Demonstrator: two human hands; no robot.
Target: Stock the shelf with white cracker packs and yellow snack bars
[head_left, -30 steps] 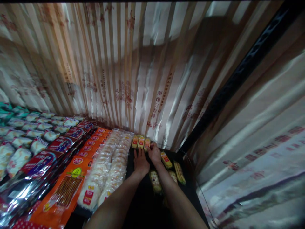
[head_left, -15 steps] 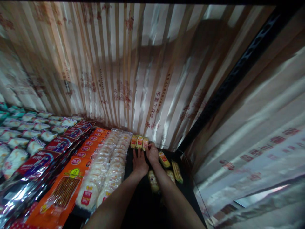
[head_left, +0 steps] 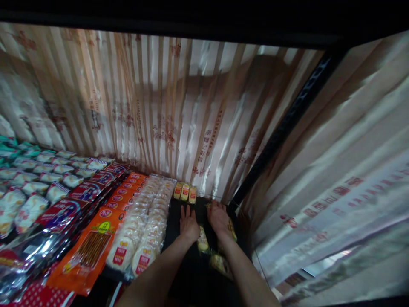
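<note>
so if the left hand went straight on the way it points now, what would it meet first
The left hand would probably meet the row of three small yellow packs first, though the gap's depth is unclear.

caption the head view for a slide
Left hand and right hand over a black surface, three yellow packs lined up by the curtain.

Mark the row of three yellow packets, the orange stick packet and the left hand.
Row of three yellow packets [head_left: 185,192], head view: middle packet's front.
Orange stick packet [head_left: 91,248], head view: its see-through window.
Left hand [head_left: 189,225], head view: back of hand.
</note>
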